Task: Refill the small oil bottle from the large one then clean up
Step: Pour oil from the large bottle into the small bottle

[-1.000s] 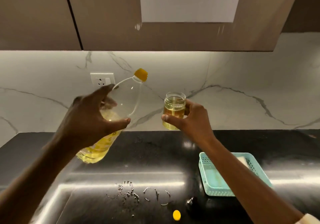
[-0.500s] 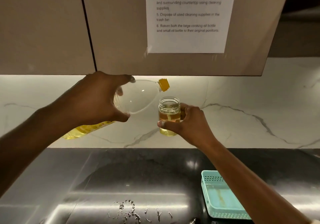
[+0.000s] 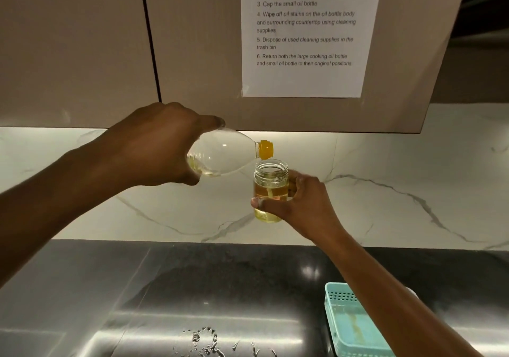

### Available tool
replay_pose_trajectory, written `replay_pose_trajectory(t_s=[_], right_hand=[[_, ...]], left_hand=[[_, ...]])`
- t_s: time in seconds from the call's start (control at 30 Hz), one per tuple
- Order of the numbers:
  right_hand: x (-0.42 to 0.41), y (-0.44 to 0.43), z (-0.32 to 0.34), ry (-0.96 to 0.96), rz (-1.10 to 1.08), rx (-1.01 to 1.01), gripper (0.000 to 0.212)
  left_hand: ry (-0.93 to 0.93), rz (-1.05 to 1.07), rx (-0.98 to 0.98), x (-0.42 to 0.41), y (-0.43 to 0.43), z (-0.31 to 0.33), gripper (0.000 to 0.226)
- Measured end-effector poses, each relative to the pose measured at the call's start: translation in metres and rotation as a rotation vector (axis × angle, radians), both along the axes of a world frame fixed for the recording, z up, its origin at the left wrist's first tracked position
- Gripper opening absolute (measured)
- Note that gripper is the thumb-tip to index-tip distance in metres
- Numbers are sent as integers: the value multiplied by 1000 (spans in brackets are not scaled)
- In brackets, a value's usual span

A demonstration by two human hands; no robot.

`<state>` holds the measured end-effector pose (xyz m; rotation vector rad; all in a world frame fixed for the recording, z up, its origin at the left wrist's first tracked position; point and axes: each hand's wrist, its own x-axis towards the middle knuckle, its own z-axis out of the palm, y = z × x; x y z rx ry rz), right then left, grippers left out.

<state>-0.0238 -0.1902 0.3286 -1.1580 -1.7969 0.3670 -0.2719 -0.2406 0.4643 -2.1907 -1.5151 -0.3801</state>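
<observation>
My left hand (image 3: 154,150) grips the large clear oil bottle (image 3: 223,154), which lies nearly level in the air with its yellow neck (image 3: 265,149) pointing right, just above the jar's mouth. Yellow oil pools in the bottle near my palm. My right hand (image 3: 297,205) holds the small glass jar (image 3: 270,188) upright and uncapped, its fingers wrapped around the lower half. The jar is partly full of golden oil. Both are held high above the black counter (image 3: 82,287).
A teal plastic basket (image 3: 349,326) sits on the counter at the lower right, under my right forearm. Small droplets or spills (image 3: 203,343) mark the counter near the front. A printed instruction sheet (image 3: 303,31) hangs on the overhead cabinet, with the marble backsplash below.
The large bottle tipped from steeply raised to nearly level, its neck coming down over the jar's mouth. Both hands rose and my view tilted upward.
</observation>
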Motion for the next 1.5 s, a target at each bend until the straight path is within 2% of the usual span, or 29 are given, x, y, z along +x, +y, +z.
replay_pose_trajectory(t_s=[0.33,0.47,0.83,1.5], right_hand=[[5,5,2,-28,-8,7,50],[3,7,3,-30,-2,-8,42],[3,13,6,-29,20,-2,40],[3,21,7,-26,45,-9,39]], left_hand=[[54,1,16,0,9,1,104],[91,3,32,2,10,4,102],[168,38,47,8,14,14,103],[178,1,63,5,24,20,102]])
